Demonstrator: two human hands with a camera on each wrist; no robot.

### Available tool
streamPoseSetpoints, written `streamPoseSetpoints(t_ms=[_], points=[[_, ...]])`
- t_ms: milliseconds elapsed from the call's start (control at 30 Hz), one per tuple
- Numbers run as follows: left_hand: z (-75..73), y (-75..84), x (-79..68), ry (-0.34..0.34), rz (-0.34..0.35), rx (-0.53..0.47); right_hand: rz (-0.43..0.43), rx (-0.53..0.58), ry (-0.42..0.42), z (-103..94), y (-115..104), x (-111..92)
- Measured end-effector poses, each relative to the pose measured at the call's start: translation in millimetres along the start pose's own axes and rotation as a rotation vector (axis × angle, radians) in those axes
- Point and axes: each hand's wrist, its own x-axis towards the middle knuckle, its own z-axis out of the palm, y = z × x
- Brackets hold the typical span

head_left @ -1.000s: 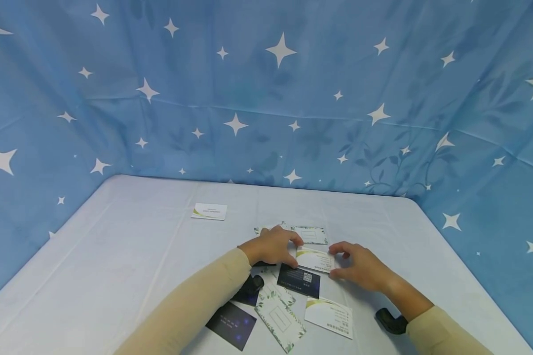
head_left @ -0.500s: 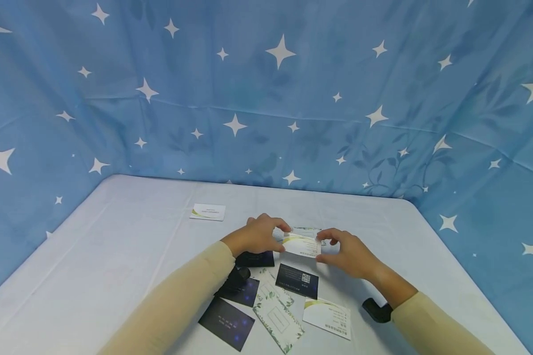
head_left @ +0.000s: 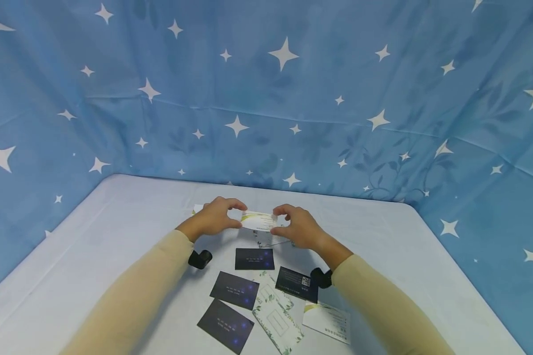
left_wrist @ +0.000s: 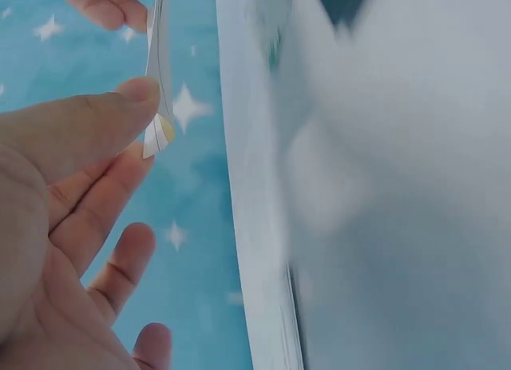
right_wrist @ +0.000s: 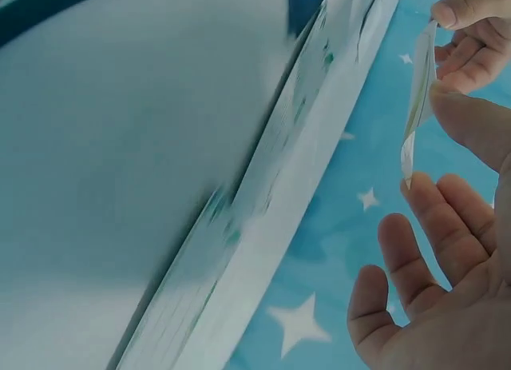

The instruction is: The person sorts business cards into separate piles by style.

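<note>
A white business card (head_left: 258, 221) with a yellow-green curve is held above the table by both hands. My left hand (head_left: 215, 216) pinches its left end between thumb and fingers; my right hand (head_left: 298, 226) pinches the right end. In the left wrist view the card (left_wrist: 160, 74) appears nearly edge-on, and the right wrist view shows it slightly bent. Behind the left hand, another white card (head_left: 197, 207) lies mostly hidden. Below the held card are leaf-bordered cards (head_left: 266, 239), partly covered by the right hand.
On the white table (head_left: 93, 276) nearer me lie several dark blue cards (head_left: 254, 259), leaf-bordered cards (head_left: 277, 323) and a white card (head_left: 327, 321) with yellow trim. A blue star-patterned curtain (head_left: 186, 103) stands behind the table's far edge.
Both hands have taken hold of the white business card, lifted it and carried it left and away from me. The dark cards beneath the left arm are now uncovered.
</note>
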Motion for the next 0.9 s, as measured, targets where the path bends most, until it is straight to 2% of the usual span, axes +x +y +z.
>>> streamPoseSetpoints(t_ms=[167, 400, 767, 900], points=[[-18.8, -25.6, -5.4, 0.009, -0.061, 0.014, -0.027, 0.001, -0.029, 19.7, -20, 28], [-35.2, -52.9, -10.9, 0.006, -0.124, 0.036, 0.009, 0.031, -0.065, 42.5, -44, 55], [-42.7, -81.2, -16.8, -0.006, -0.175, 0.056, 0.056, 0.010, -0.115, 71.3, -64, 84], [-44.1, -87.0, -16.6, -0.018, -0.193, 0.016, 0.059, -0.023, -0.128, 79.0, -68, 91]])
